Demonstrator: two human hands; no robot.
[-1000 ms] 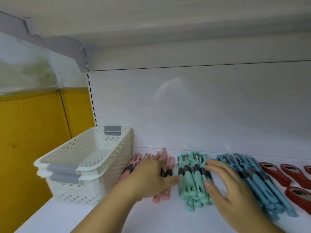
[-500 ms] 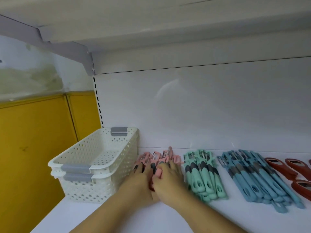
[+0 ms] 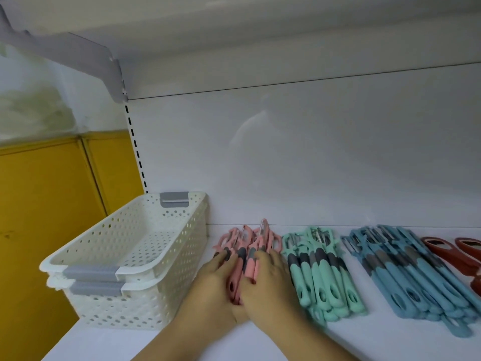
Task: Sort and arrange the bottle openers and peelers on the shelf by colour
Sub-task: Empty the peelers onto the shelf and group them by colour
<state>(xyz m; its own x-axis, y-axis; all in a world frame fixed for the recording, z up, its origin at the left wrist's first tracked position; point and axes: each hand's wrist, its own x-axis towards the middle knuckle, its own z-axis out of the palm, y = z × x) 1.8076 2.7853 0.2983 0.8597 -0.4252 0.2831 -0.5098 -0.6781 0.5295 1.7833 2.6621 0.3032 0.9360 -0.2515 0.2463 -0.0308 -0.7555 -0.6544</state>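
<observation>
Head view: both hands are bunching the pink peelers (image 3: pixel 250 267) on the white shelf (image 3: pixel 130 345), between the stacked white baskets (image 3: pixel 166 272) and the mint peelers (image 3: pixel 322 277). They are showing pink handles, grey grip bands and blades pointing at the back wall. The left hand (image 3: pixel 216 280) is pressing flat-fingered against the bundle; the right hand (image 3: pixel 269 278) is curling over it.
</observation>
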